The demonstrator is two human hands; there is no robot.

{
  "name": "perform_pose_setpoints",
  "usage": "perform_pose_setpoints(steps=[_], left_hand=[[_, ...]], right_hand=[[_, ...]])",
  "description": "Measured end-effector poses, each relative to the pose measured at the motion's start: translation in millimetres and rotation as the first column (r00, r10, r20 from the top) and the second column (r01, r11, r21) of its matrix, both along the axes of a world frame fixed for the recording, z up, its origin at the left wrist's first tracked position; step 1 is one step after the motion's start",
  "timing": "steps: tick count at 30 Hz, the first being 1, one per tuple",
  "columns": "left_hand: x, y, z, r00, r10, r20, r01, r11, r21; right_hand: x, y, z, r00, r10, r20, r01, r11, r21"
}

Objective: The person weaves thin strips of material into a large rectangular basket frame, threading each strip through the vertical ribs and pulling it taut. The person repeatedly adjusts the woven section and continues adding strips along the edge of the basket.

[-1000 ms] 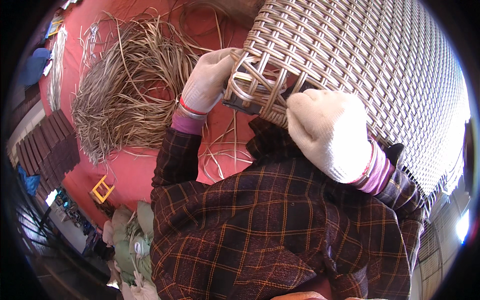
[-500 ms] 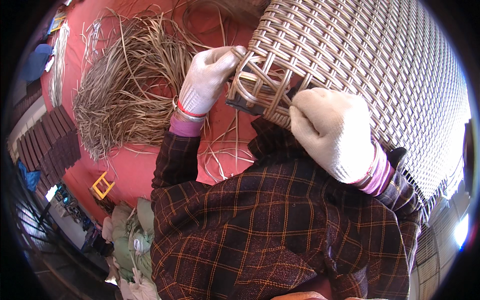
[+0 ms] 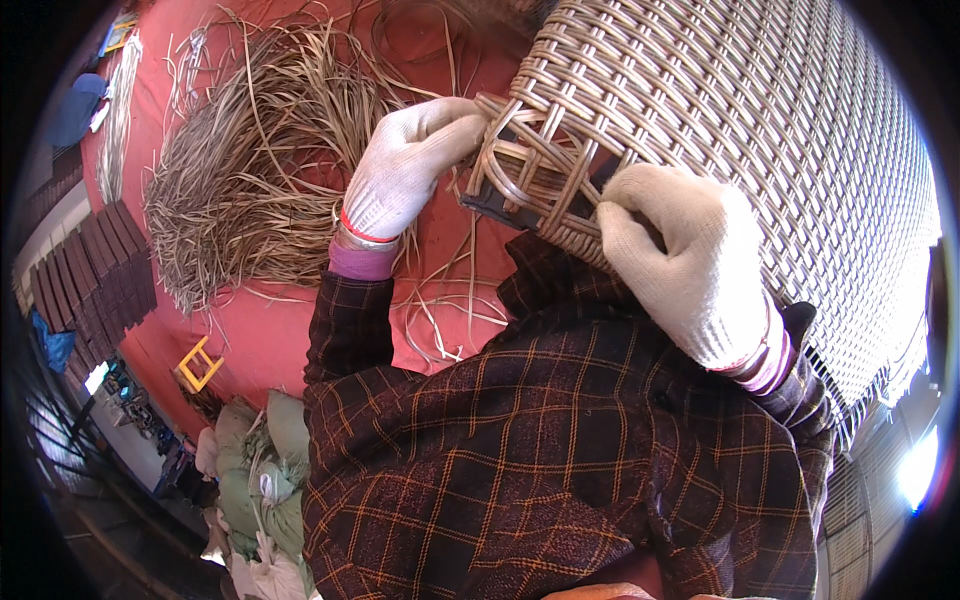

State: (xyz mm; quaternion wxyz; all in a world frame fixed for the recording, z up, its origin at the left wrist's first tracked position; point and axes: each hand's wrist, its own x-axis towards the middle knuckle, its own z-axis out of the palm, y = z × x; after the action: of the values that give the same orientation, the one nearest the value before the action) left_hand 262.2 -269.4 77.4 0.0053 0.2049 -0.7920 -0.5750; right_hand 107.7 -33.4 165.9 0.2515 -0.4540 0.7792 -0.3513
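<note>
A large brown wicker panel (image 3: 720,90) slants across the upper right, closely woven except at its near left corner, where open gaps and a dark frame edge (image 3: 498,208) show. My left hand (image 3: 415,165), in a white knit glove, is closed in a pinch on a wicker strand at that corner. My right hand (image 3: 690,265), gloved the same way, is curled shut at the panel's lower edge, thumb against fingers; it seems to grip a strand, mostly hidden by the glove. Between the hands a loose strand loop (image 3: 503,178) curves over the open weave.
A big coil of loose brown wicker strands (image 3: 270,160) lies on the red cloth (image 3: 270,345) to the left. Thin pale offcuts (image 3: 440,335) are scattered nearer me. Farther left are a yellow frame (image 3: 200,365), stacked brown slats (image 3: 95,280) and pale green sacks (image 3: 285,430).
The strand loop at the corner has drawn smaller. My right hand has shifted slightly right along the edge, and the left hand stays pinched at the corner. The panel has shifted slightly right.
</note>
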Motion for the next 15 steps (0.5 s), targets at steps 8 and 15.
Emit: perform_pose_setpoints(steps=[8,15], left_hand=[[-1,12,14,0.983,0.181,0.009,-0.179,0.961,0.212],[12,8,18,0.975,0.220,0.030,-0.210,0.871,0.444]], right_hand=[[5,0,-11,0.988,0.018,-0.153,-0.030,0.997,-0.075],[11,-11,3,0.928,0.059,-0.367,-0.111,0.986,-0.121]])
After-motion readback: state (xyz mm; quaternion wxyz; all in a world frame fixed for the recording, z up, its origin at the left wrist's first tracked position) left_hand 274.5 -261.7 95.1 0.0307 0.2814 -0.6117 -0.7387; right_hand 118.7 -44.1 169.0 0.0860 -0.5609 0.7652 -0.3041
